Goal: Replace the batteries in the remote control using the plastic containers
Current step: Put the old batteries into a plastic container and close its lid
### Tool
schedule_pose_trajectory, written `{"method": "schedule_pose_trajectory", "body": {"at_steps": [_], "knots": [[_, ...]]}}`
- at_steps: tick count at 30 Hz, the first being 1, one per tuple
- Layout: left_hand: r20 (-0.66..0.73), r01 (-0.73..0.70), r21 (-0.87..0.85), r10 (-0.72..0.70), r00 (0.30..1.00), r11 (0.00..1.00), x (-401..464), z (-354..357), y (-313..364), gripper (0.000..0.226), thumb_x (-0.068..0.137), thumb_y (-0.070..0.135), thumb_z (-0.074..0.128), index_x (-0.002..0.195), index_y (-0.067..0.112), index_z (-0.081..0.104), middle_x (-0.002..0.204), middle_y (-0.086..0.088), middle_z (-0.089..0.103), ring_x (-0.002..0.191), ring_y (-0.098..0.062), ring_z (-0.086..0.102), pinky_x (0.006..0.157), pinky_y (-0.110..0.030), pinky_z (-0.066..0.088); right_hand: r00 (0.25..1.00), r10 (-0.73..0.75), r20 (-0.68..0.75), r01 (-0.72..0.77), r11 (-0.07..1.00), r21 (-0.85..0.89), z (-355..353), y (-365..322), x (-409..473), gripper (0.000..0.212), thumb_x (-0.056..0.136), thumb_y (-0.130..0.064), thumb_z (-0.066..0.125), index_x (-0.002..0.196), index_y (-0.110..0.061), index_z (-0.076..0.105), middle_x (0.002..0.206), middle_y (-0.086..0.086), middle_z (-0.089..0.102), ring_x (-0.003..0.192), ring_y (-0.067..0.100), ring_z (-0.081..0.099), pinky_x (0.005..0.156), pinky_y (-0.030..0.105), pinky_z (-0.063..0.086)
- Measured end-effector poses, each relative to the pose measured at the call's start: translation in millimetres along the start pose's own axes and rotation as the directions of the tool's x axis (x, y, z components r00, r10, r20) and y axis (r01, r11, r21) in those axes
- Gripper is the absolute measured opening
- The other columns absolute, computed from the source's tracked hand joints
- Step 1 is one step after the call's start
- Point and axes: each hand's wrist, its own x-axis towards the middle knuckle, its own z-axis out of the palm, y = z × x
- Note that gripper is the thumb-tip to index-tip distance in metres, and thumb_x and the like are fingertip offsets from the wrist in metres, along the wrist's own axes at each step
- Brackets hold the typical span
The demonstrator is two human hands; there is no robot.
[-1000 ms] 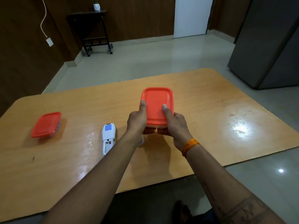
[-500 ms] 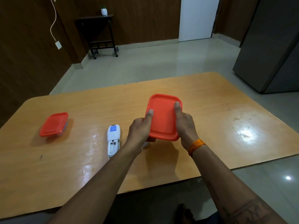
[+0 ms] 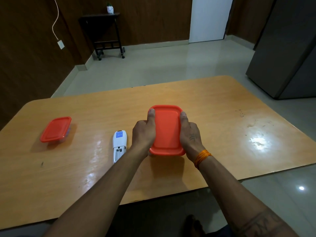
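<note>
Both hands are wrapped around the red-lidded container (image 3: pixel 166 130), which sits near the front-middle of the tabletop (image 3: pixel 213 103). Left hand (image 3: pixel 143 134) has its grip curled on the left edge, thumb lying along the lid; right hand (image 3: pixel 190 135) does the same on the right edge. The remote (image 3: pixel 119 145) lies just left of that container, battery bay open. Well off to its left is a second red-lidded container (image 3: pixel 55 130).

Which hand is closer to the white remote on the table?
The left hand. It grips the left side of the red-lidded container, right beside the remote. The right hand holds the container's far side, farther away.
</note>
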Motion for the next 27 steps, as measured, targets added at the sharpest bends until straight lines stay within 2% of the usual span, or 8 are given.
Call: {"method": "schedule_pose_trajectory", "body": {"at_steps": [3,7,11,15,19,24,26,27], "knots": [[0.003,-0.069,0.047,0.069,0.998,0.996,1,-7,0,0.074,0.100,0.074,0.029,0.063,0.014,0.051,0.065,-0.004,0.055,0.065,-0.028,0.050,0.063,-0.038,0.035,1.000,0.007,-0.017,-0.007,1.000,-0.001,2,-2,0,0.070,0.100,-0.075,0.030,0.059,-0.020,0.043,0.059,-0.001,0.046,0.058,0.022,0.044,0.060,0.037,0.035],[0.110,-0.162,0.091,0.152,0.982,0.983,-4,-6,-6,0.069,0.101,0.071,0.035,0.064,0.016,0.053,0.067,-0.004,0.060,0.067,-0.027,0.054,0.064,-0.037,0.037,0.995,0.080,-0.053,-0.079,0.997,0.028,-6,-4,5,0.073,0.090,-0.084,0.037,0.072,-0.018,0.060,0.067,0.005,0.057,0.062,0.022,0.051,0.061,0.036,0.037],[0.167,-0.021,-0.076,0.034,0.985,0.997,0,-3,-4,0.068,0.089,0.080,0.045,0.066,0.018,0.063,0.067,-0.002,0.064,0.068,-0.026,0.061,0.068,-0.036,0.045,0.996,0.084,-0.025,-0.084,0.996,0.004,-7,-3,7,0.077,0.084,-0.089,0.039,0.068,-0.017,0.060,0.065,0.005,0.059,0.061,0.023,0.054,0.060,0.038,0.039],[0.068,-0.074,-0.033,0.076,0.995,0.997,3,-5,7,0.071,0.092,0.080,0.044,0.054,0.019,0.043,0.056,0.003,0.050,0.060,-0.025,0.049,0.062,-0.036,0.037,0.997,0.072,0.042,-0.072,0.997,0.002,-2,-2,2,0.081,0.076,-0.096,0.041,0.065,-0.018,0.059,0.065,0.006,0.060,0.061,0.025,0.056,0.060,0.039,0.043],[0.052,-0.089,0.026,0.088,0.995,0.996,3,-5,5,0.069,0.097,0.074,0.041,0.058,0.018,0.046,0.061,0.000,0.052,0.061,-0.025,0.050,0.063,-0.037,0.037,0.996,0.072,0.060,-0.074,0.997,0.026,-1,-1,3,0.074,0.080,-0.090,0.046,0.067,-0.018,0.055,0.065,0.006,0.053,0.060,0.023,0.051,0.061,0.039,0.040],[0.025,-0.042,-0.020,0.043,0.999,0.999,4,-3,-1,0.069,0.096,0.076,0.044,0.059,0.018,0.046,0.061,-0.001,0.052,0.062,-0.026,0.050,0.063,-0.037,0.037,0.992,0.099,0.078,-0.099,0.995,-0.005,-1,0,5,0.079,0.075,-0.095,0.045,0.070,-0.018,0.060,0.067,0.005,0.061,0.064,0.026,0.059,0.063,0.041,0.047],[-0.016,0.015,-0.070,-0.016,1.000,0.997,8,-4,0,0.069,0.094,0.077,0.044,0.060,0.017,0.047,0.063,0.000,0.052,0.063,-0.026,0.050,0.064,-0.036,0.037,0.987,0.107,0.116,-0.108,0.994,0.001,-2,0,4,0.081,0.080,-0.092,0.043,0.079,-0.014,0.064,0.080,0.002,0.069,0.074,0.026,0.065,0.067,0.040,0.049],[-0.043,0.041,-0.094,-0.046,0.998,0.995,11,-5,0,0.070,0.094,0.078,0.044,0.061,0.017,0.048,0.064,-0.001,0.053,0.065,-0.027,0.051,0.065,-0.036,0.037,0.986,0.102,0.133,-0.103,0.995,0.003,-2,1,2,0.077,0.086,-0.086,0.044,0.092,-0.013,0.067,0.094,0.002,0.071,0.082,0.024,0.066,0.070,0.040,0.051]]}}
